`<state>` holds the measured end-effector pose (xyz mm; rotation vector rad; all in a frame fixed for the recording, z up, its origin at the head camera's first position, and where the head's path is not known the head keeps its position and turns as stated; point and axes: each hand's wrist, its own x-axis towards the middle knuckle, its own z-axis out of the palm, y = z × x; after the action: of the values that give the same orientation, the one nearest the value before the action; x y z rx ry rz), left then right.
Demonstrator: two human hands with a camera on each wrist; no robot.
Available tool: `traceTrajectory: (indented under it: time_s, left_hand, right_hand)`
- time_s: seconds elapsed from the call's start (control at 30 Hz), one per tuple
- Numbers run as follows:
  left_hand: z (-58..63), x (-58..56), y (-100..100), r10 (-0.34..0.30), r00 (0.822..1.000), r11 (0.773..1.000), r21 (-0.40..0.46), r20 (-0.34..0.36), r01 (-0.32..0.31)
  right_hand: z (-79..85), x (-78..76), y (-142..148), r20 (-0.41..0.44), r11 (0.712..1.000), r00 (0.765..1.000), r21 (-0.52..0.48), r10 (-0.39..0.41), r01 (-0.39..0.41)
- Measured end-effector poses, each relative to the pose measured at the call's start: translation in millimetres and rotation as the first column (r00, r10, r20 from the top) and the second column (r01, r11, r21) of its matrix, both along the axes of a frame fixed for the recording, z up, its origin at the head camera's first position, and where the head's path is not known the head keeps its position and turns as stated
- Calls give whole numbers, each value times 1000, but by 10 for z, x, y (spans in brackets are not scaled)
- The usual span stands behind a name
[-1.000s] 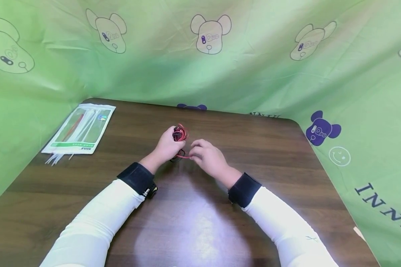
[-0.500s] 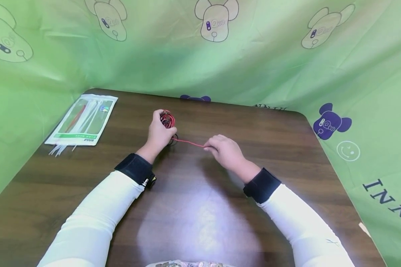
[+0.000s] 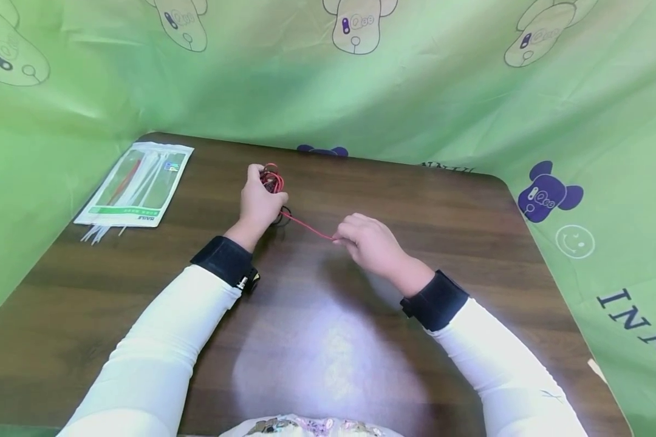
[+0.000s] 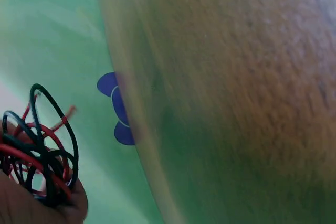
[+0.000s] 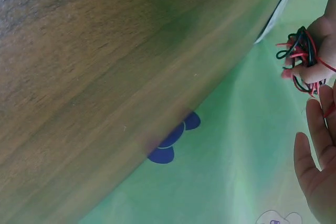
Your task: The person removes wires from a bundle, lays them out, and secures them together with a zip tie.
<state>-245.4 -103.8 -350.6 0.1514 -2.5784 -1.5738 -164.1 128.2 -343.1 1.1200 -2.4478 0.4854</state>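
Note:
My left hand (image 3: 258, 203) grips a tangled bundle of red and black wire (image 3: 272, 181) above the middle of the table. Loops of the wire bundle (image 4: 44, 156) stick out past the fingers in the left wrist view, and a black loop hangs below the hand in the head view. From the bundle a single red strand (image 3: 308, 227) runs taut to the right. My right hand (image 3: 369, 246) pinches the far end of that strand between thumb and fingers. At the right edge of the right wrist view, the wire bundle (image 5: 303, 59) shows in the left hand, beyond the right hand (image 5: 320, 161).
A clear bag of white cable ties (image 3: 136, 182), with a red strip inside, lies at the table's back left; several tie ends poke out of its near edge. Green printed cloth (image 3: 262, 91) hangs around the back and sides of the wooden table (image 3: 448, 212).
My right hand has drawn away to the right with the red strand, which has lengthened and straightened. My left hand has shifted slightly left with the bundle. The head view has tilted down.

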Motion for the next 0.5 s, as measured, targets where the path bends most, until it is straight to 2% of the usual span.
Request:
traceTrajectory:
  time_s: [0.1,0.2,0.33,0.5]
  left_hand:
    - [28,-27,6,-25,999,995,95,20,23]
    - [30,-23,-2,-47,996,990,136,78,36]
    - [4,-16,-13,-61,989,991,124,138,43]
    - [-37,1,-23,-75,985,993,102,155,60]
  right_hand:
    - [6,-8,39,6,1000,1000,-6,-29,29]
    - [-2,-17,73,29,998,998,-20,-61,62]
    - [-17,-36,107,66,995,994,-26,-91,93]
    - [-48,-73,137,104,991,986,-22,-133,136]
